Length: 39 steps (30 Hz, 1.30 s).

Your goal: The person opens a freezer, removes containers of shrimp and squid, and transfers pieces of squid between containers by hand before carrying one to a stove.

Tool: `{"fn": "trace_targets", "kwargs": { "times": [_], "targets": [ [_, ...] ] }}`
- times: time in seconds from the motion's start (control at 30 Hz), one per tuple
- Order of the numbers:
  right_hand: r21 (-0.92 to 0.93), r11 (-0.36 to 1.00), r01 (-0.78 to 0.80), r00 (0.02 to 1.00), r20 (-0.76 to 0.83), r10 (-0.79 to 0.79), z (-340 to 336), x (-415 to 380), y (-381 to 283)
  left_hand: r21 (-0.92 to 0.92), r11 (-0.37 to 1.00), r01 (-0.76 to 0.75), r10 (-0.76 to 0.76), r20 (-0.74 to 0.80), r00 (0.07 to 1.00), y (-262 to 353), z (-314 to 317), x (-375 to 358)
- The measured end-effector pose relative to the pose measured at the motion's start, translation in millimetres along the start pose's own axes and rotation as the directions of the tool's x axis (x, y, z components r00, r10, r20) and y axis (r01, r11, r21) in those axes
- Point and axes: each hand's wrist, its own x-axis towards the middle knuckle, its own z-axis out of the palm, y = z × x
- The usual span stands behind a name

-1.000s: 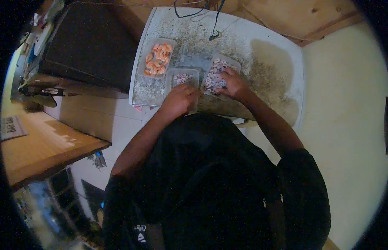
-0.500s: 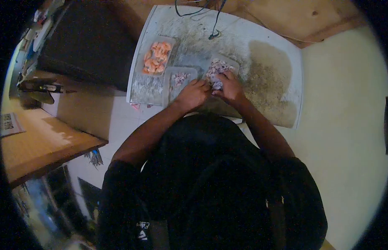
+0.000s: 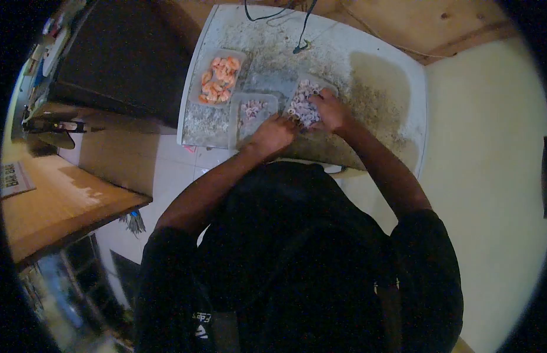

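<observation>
Observed right hand (image 3: 331,113) on purplish-white rings (image 3: 302,101) in translucent plastic tub (image 3: 334,89) on stained white worktop (image 3: 379,103), fingers curled; cannot tell grip. Noted left hand (image 3: 274,135) at tub's near-left corner, fingers bent, grip unclear. Recorded part-filled translucent tub (image 3: 233,128) and tub of orange shrimp (image 3: 220,75) farther left.

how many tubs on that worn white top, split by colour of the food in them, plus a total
Tub with orange pieces: 1
Tubs with purplish-white pieces: 2
Total: 3
</observation>
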Motion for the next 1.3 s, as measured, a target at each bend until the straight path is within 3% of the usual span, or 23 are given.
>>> {"fn": "trace_targets", "kwargs": {
  "times": [0.07, 0.13, 0.2, 0.27, 0.4, 0.43, 0.47, 0.5, 0.53, 0.57, 0.6, 0.67, 0.77, 0.8, 0.87, 0.93, 1.0, 1.07, 1.1, 1.17, 1.2, 1.27, 1.3],
  "targets": [
    [0.072, 0.996, 0.053, 0.998, 0.015, -0.054, -1.2, 5.1, 2.8, 0.011, 1.000, -0.024, 0.025, -0.047, 0.999, -1.9, -1.3, -1.2],
    [0.044, 0.998, 0.033, 0.999, 0.042, -0.035, -16.7, 4.3, -7.8, 0.033, 0.998, 0.050, -0.052, 0.067, 0.996, 0.0, -0.9, -0.5],
    [0.013, 1.000, 0.008, 0.997, 0.073, -0.009, -20.3, 3.8, -7.6, 0.033, 0.998, 0.045, -0.046, 0.022, 0.999, -2.5, 11.3, 0.9],
    [0.260, 0.959, 0.112, 0.993, 0.014, -0.120, -6.3, 11.6, 7.9, 0.038, 0.999, 0.035, -0.035, -0.020, 0.999, -4.0, 17.0, 0.6],
    [0.058, 0.952, 0.299, 0.949, -0.124, -0.290, -2.8, 18.8, 15.1, 0.044, 0.998, 0.041, -0.041, -0.002, 0.999, -2.4, 16.2, 2.5],
    [0.639, 0.758, -0.132, 0.991, 0.088, 0.099, -11.0, 22.5, 6.8, 0.037, 0.998, 0.060, -0.061, 0.034, 0.998, -2.7, 13.2, 2.7],
    [0.841, 0.151, -0.519, 0.840, 0.470, 0.271, -18.2, 26.1, -1.4, 0.040, 0.997, 0.065, -0.066, 0.032, 0.997, -3.6, 10.0, 2.0],
    [0.841, 0.152, -0.520, 0.840, 0.471, 0.270, -17.2, 24.8, 0.8, 0.012, 0.999, 0.050, -0.051, 0.029, 0.998, -3.7, 9.1, 1.2],
    [0.762, 0.572, -0.304, 0.951, 0.278, 0.136, -18.7, 21.2, 3.8, -0.019, 0.999, 0.035, -0.034, 0.023, 0.999, -2.9, 6.9, 0.7],
    [0.520, 0.854, -0.002, 0.986, 0.141, -0.084, -20.8, 18.3, 7.8, -0.021, 0.999, 0.037, -0.037, 0.021, 0.999, -2.8, 7.3, 1.1],
    [0.519, 0.855, -0.001, 0.986, 0.143, -0.086, -24.2, 17.5, 11.4, -0.036, 0.999, 0.034, -0.033, 0.011, 0.999, -3.3, 8.8, 0.8],
    [0.346, 0.909, 0.230, 0.960, 0.072, -0.270, -29.1, 19.5, 17.5, -0.043, 0.999, 0.031, -0.031, 0.002, 1.000, -5.6, 11.2, -0.8],
    [0.221, 0.951, 0.218, 0.966, 0.086, -0.242, -34.3, 15.6, 2.8, -0.052, 0.996, 0.069, -0.065, 0.070, 0.995, -2.3, 4.4, 4.2],
    [0.219, 0.952, 0.216, 0.967, 0.085, -0.239, -27.4, 14.2, 6.8, -0.021, 0.999, 0.045, -0.044, 0.047, 0.998, -2.7, 7.9, 3.7],
    [0.191, 0.915, 0.355, 0.934, -0.121, -0.337, -3.2, 14.8, 21.7, 0.014, 1.000, 0.023, -0.024, 0.027, 0.999, -4.0, 8.5, 3.2],
    [0.232, 0.909, 0.347, 0.938, -0.102, -0.332, -11.0, 17.4, 21.9, -0.018, 0.999, 0.045, -0.043, 0.107, 0.993, -4.8, 7.3, 2.2],
    [0.268, 0.904, 0.333, 0.943, -0.080, -0.324, -22.2, 14.8, 24.5, -0.012, 1.000, 0.022, -0.021, 0.084, 0.996, -6.4, 7.5, 1.6],
    [0.488, 0.858, 0.159, 0.984, -0.013, -0.175, -35.2, 8.1, 27.3, -0.006, 1.000, 0.001, -0.001, 0.057, 0.998, -6.9, 9.5, 1.6],
    [0.488, 0.858, 0.159, 0.984, -0.011, -0.176, -44.6, 4.7, 23.0, -0.015, 0.999, 0.041, -0.040, 0.082, 0.996, -4.9, 7.2, 1.0],
    [0.362, 0.920, -0.151, 0.988, 0.020, 0.155, -62.2, -0.5, 14.9, -0.022, 0.996, 0.088, -0.085, 0.104, 0.991, -4.6, 6.1, 0.8],
    [0.361, 0.920, -0.151, 0.988, 0.020, 0.154, -57.7, -3.4, 19.9, -0.036, 0.997, 0.067, -0.063, 0.092, 0.994, -5.7, 8.4, 0.3],
    [0.872, 0.463, -0.159, 0.971, 0.053, 0.234, -44.3, -7.1, 33.3, -0.045, 0.998, 0.045, -0.041, 0.074, 0.996, -8.1, 3.6, -0.6],
    [0.871, 0.465, -0.158, 0.971, 0.051, 0.234, -47.0, -8.2, 30.3, -0.175, 0.981, 0.080, -0.076, 0.029, 0.997, -6.2, -6.0, -2.7]
  ]
}}
